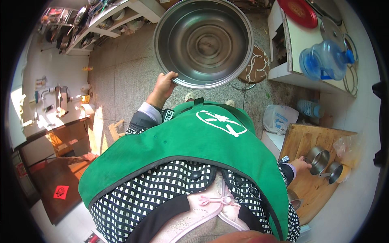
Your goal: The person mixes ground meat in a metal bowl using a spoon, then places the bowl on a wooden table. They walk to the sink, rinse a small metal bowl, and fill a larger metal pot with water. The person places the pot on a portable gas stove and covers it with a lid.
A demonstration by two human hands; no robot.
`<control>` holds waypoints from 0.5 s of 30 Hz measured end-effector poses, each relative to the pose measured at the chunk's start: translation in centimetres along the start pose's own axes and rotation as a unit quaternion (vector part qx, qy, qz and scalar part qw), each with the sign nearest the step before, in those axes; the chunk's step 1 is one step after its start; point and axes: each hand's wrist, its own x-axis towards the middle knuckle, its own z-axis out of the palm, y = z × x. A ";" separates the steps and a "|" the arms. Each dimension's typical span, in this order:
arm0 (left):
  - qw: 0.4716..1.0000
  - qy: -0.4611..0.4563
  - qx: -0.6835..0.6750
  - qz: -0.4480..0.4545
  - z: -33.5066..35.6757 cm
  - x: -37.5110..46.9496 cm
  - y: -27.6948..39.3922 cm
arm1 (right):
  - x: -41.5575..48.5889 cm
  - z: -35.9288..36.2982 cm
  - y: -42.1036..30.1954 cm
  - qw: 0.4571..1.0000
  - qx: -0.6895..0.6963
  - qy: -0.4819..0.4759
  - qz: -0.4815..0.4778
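Note:
My left hand [166, 86] grips the rim of a large, wide metal basin [209, 42], thumb over the edge. Nothing is visible inside the basin, whose bottom has ring marks. Far to the right, my right hand [301, 166] reaches over a wooden board [299, 136] and touches or nearly touches a steel pot [319, 160]; whether it grips the pot's handle cannot be made out. Beside that pot lies a smaller saucepan [335, 173]. Another metal vessel [293, 197] sits partly hidden near my right sleeve.
A round stool [255, 68] stands behind the basin's right edge. On the white counter [299, 45] are a blue water jug [328, 59], a red lid [298, 12] and metal lids. A plastic bag [279, 118] lies by the board. A small wooden stool [115, 130] stands at left.

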 end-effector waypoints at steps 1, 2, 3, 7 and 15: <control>1.000 0.008 -0.001 0.004 -0.8 -0.2 0.2 | -0.7 -0.2 0.2 0.993 -0.113 -0.007 -0.023; 1.000 0.012 -0.006 0.007 -1.8 -0.5 0.4 | -1.1 -0.2 0.1 0.993 -0.115 0.011 -0.002; 1.000 0.016 -0.011 0.011 -2.8 -0.7 0.5 | -1.5 0.2 -0.1 0.996 -0.044 0.059 0.041; 0.997 0.055 -0.037 0.035 -8.2 -1.3 1.0 | -4.2 3.2 -0.6 0.960 0.163 0.139 0.178; 0.973 0.150 -0.146 0.098 -24.2 -2.7 2.6 | -25.3 17.4 -1.0 0.950 0.162 -0.264 0.024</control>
